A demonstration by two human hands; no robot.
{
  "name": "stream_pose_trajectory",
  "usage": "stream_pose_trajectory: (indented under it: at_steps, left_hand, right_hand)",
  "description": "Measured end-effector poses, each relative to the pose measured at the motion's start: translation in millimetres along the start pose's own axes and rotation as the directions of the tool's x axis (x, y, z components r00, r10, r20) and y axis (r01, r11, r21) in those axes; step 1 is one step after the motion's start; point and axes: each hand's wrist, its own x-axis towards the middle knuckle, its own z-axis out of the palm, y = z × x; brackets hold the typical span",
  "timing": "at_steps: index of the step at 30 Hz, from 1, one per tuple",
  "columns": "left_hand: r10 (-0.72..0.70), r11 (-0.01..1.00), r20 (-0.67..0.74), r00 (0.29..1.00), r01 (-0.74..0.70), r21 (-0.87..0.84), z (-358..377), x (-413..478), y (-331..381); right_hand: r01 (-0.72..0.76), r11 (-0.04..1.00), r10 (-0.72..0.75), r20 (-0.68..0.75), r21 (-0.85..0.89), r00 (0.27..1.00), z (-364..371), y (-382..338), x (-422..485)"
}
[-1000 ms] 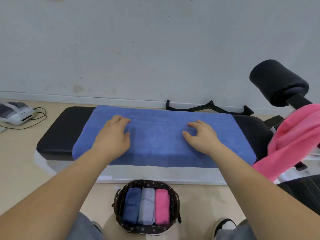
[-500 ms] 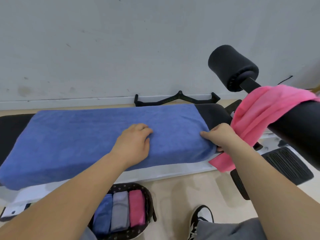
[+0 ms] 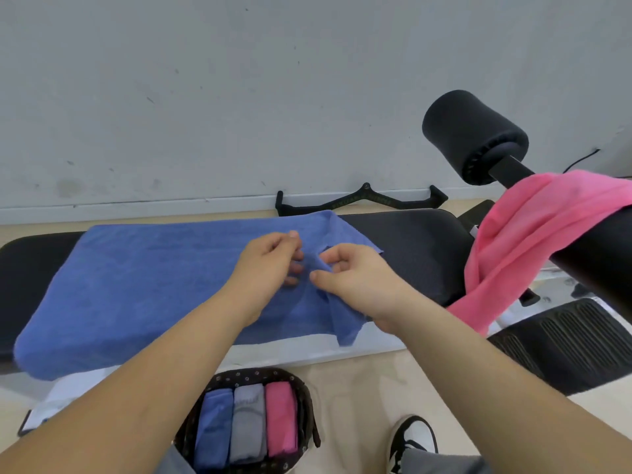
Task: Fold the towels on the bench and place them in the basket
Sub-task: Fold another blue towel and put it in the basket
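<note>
A blue towel [image 3: 143, 285] lies spread along the black bench [image 3: 410, 248]. Its right end is lifted and bunched toward the middle. My right hand [image 3: 355, 278] pinches that raised end between thumb and fingers. My left hand [image 3: 270, 261] is right beside it, fingertips closed on the same edge of cloth. A pink towel [image 3: 533, 230] hangs over the padded arm at the right. On the floor in front stands a dark patterned basket [image 3: 304, 401] holding three folded towels: blue, grey and pink.
A black foam roller pad [image 3: 475, 135] sticks up at the right above the pink towel. A black cable-handle bar [image 3: 362, 200] lies by the wall behind the bench. A ribbed black footplate [image 3: 567, 340] is at lower right. My shoe [image 3: 410, 439] is near the basket.
My right hand has pulled the towel's right end up and leftward off the bench end. My left hand rose from lying flat on the towel and now grips the same edge. The view shifted slightly.
</note>
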Motion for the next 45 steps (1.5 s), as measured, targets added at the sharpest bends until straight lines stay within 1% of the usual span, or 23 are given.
stream_pose_trajectory:
  at_steps: [1, 2, 4, 6, 7, 8, 10, 12, 14, 16, 17, 20, 22, 24, 27, 29, 31, 33, 36, 39, 41, 43, 45]
  left_hand:
    - [-0.102, 0.987, 0.047, 0.994, 0.107, -0.116, -5.3, -2.5, 4.5]
    - [-0.165, 0.971, 0.113, 0.98, 0.182, -0.154, -11.6, -4.7, 6.3]
    - [-0.208, 0.963, 0.237, 0.949, 0.241, -0.12, -25.2, -8.9, 3.2]
    - [-0.232, 0.967, 0.252, 0.94, 0.251, -0.046, -36.4, -8.4, -3.9]
    - [-0.244, 0.967, 0.225, 0.943, 0.255, -0.02, -42.8, -6.2, -8.3]
    - [-0.246, 0.968, 0.196, 0.949, 0.251, -0.003, -48.4, -5.6, -11.4]
    - [-0.218, 0.976, 0.133, 0.967, 0.216, 0.026, -55.4, -7.0, -15.3]
    - [-0.16, 0.985, 0.089, 0.983, 0.153, 0.075, -59.5, -8.4, -19.1]
    - [-0.107, 0.988, 0.091, 0.99, 0.096, 0.117, -63.2, -10.6, -20.8]
    - [-0.067, 0.989, 0.112, 0.991, 0.051, 0.137, -67.4, -14.5, -19.6]
    - [-0.048, 0.987, 0.121, 0.991, 0.029, 0.159, -69.6, -16.9, -18.9]
    - [-0.024, 0.966, 0.134, 0.991, -0.011, 0.26, -79.0, -21.8, -21.7]
    - [-0.065, 0.953, 0.117, 0.991, 0.026, 0.303, -89.9, -23.3, -24.8]
    - [-0.108, 0.944, 0.086, 0.99, 0.075, 0.32, -103.6, -24.8, -27.6]
    - [-0.169, 0.956, 0.031, 0.985, 0.156, 0.249, -125.3, -30.5, -26.5]
    - [-0.216, 0.968, -0.006, 0.976, 0.215, 0.127, -140.9, -34.8, -25.2]
    - [-0.25, 0.968, -0.039, 0.967, 0.251, 0.003, -157.5, -38.5, -26.1]
    - [-0.23, 0.972, -0.079, 0.97, 0.226, -0.064, -175.4, -42.2, -28.2]
    - [-0.152, 0.986, -0.199, 0.968, 0.134, -0.101, -203.9, -46.5, -32.8]
    - [-0.113, 0.991, -0.34, 0.934, 0.08, -0.109, -235.3, -48.1, -40.1]
    - [-0.097, 0.995, -0.4, 0.911, 0.086, -0.044, -255.6, -48.2, -48.5]
    - [-0.087, 0.977, -0.422, 0.902, 0.159, 0.139, -273.8, -48.2, -62.0]
    - [-0.102, 0.914, -0.388, 0.916, 0.24, 0.327, -286.7, -49.0, -75.7]
  right_hand:
    - [0.036, 0.999, -0.036, 0.046, -0.011, 0.998, 13.0, -2.0, -0.9]
    - [0.073, 0.997, -0.071, 0.093, -0.016, 0.993, 24.3, -4.2, -2.4]
    - [0.104, 0.994, -0.097, 0.216, -0.021, 0.971, 40.6, -8.3, -3.5]
    - [0.077, 0.996, -0.056, 0.352, -0.047, 0.934, 45.2, -10.2, -2.3]
    - [0.055, 0.996, -0.027, 0.379, -0.063, 0.925, 45.7, -12.8, -0.7]
    - [0.021, 0.998, 0.002, 0.352, -0.061, 0.936, 44.7, -15.6, 2.1]
    - [-0.097, 0.995, 0.092, 0.175, 0.018, 0.98, 37.7, -18.2, 11.5]
    - [-0.233, 0.96, 0.232, 0.027, 0.157, 0.972, 28.3, -12.7, 23.6]
    - [-0.331, 0.873, 0.345, 0.024, 0.358, 0.938, 24.7, -7.5, 33.3]
    - [-0.346, 0.775, 0.378, 0.052, 0.529, 0.924, 28.0, -4.4, 44.6]
    - [-0.332, 0.751, 0.371, 0.05, 0.571, 0.927, 31.2, -4.6, 50.1]
    - [-0.243, 0.774, 0.302, -0.003, 0.585, 0.953, 43.9, -14.9, 60.0]
    - [-0.17, 0.754, 0.235, -0.019, 0.634, 0.972, 54.5, -25.0, 64.0]
    - [-0.093, 0.696, 0.137, -0.004, 0.712, 0.991, 67.9, -40.1, 67.5]
    - [-0.013, 0.664, -0.01, 0.026, 0.747, 1.0, 95.4, -67.4, 73.7]
    - [-0.006, 0.641, -0.041, 0.042, 0.767, 0.998, 118.3, -84.4, 78.2]
    - [-0.019, 0.664, -0.013, 0.037, 0.748, 0.999, 141.8, -102.1, 85.1]
    - [-0.019, 0.751, 0.046, -0.023, 0.66, 0.999, 163.7, -123.0, 95.7]
    - [0.009, 0.822, 0.051, -0.09, 0.569, 0.995, 192.1, -155.9, 115.0]
    - [0.014, 0.874, 0.026, -0.076, 0.486, 0.997, 223.7, -175.1, 134.2]
    - [0.004, 0.902, 0.016, -0.043, 0.431, 0.999, 249.7, -178.6, 144.5]
    - [-0.019, 0.935, 0.02, 0.001, 0.353, 1.0, 276.6, -173.6, 155.5]
    - [-0.039, 0.976, 0.032, 0.033, 0.214, 0.999, 299.4, -159.4, 166.1]
